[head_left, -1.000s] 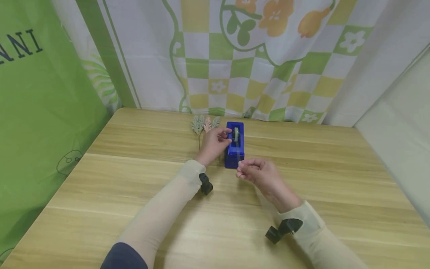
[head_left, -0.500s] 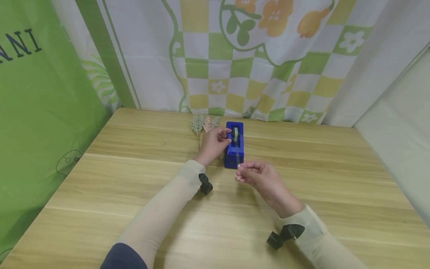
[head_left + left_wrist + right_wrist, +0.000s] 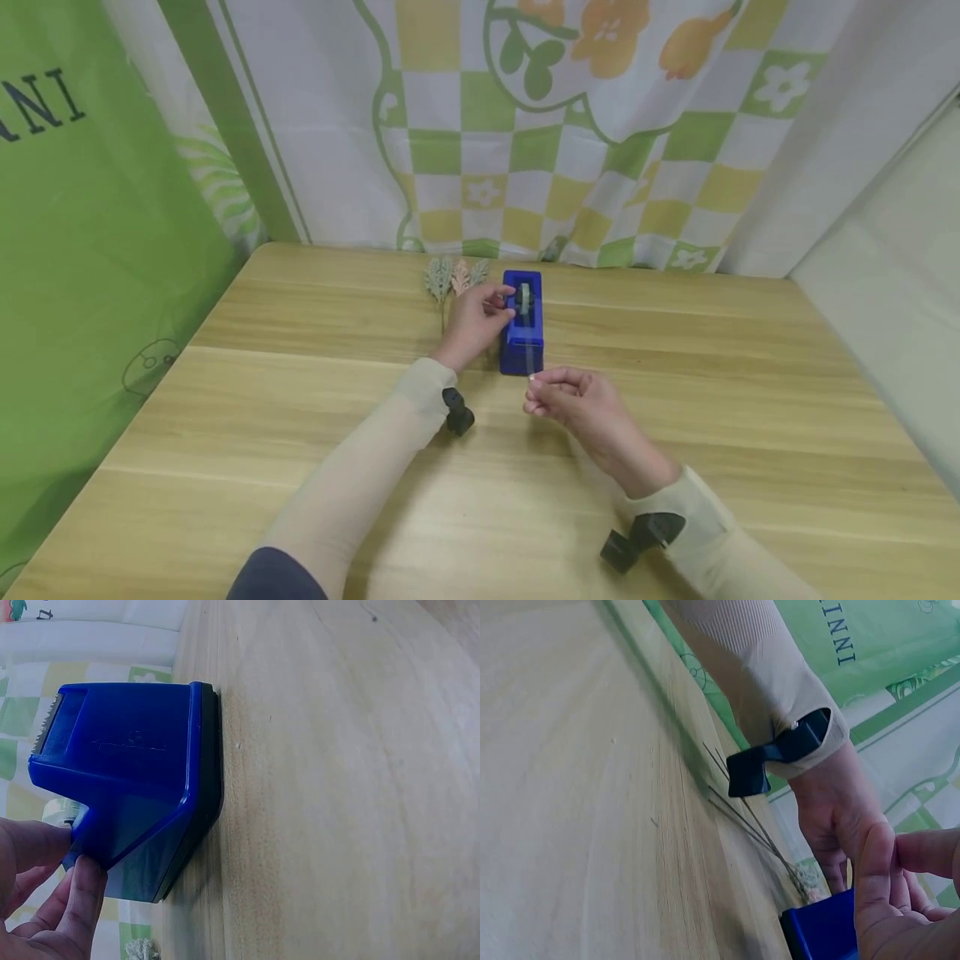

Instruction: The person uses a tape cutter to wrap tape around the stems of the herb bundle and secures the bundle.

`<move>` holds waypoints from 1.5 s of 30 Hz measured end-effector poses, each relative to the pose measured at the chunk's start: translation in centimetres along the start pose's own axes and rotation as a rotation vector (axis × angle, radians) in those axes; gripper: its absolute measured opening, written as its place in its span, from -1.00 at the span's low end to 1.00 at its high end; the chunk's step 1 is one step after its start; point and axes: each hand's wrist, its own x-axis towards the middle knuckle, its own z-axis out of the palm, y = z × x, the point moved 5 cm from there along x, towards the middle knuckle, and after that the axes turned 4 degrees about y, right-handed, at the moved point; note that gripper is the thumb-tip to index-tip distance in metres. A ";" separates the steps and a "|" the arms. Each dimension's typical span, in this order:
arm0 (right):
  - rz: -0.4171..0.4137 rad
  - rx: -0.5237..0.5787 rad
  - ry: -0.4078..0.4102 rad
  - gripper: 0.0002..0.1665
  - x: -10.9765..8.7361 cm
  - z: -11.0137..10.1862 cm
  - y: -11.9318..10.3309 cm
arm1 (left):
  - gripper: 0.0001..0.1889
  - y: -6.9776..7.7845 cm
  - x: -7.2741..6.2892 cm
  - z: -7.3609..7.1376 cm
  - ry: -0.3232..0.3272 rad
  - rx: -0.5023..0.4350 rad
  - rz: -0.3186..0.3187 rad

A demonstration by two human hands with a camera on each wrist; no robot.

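Workstation as seen from the person's side; clock positions centred on the tape dispenser, twelve o'clock facing the back curtain. At nine to ten o'clock hung a bright green fabric sheet [image 3: 112, 250] with dark lettering. A cream, close-fitting left sleeve [image 3: 360, 467] reached in from eight o'clock, a small black camera mount [image 3: 457, 412] at its wrist. Thin-stemmed leafy sprigs [image 3: 439, 279], grey-green and pale pink, lay at ten o'clock, partly hidden by the left hand [image 3: 474, 321]. That hand, at nine o'clock, pinched the dispenser's side next to the roll with thumb and fingers. The glossy blue box-shaped tape dispenser [image 3: 513, 333] stood upright on the pale wood-grain table [image 3: 750, 400], near its far edge, holding a narrow, pale tape roll [image 3: 526, 298]; its serrated metal cutter [image 3: 46, 724] faced six o'clock. At twelve o'clock hung a white curtain with green and yellow checks [image 3: 562, 167]. A clear tape strip [image 3: 529, 358] ran from the roll towards six o'clock; whether it touched the cutter I could not tell. Its end was pinched in the fingertips of the right hand [image 3: 588, 408], at half past four, beyond which came a matching cream right sleeve [image 3: 712, 533]. A plain whitish wall [image 3: 900, 225] rose at two o'clock.
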 end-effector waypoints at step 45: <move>-0.012 -0.029 -0.004 -0.70 -2.8 0.9 0.4 | -0.67 0.1 -0.1 -0.1 0.024 0.000 0.011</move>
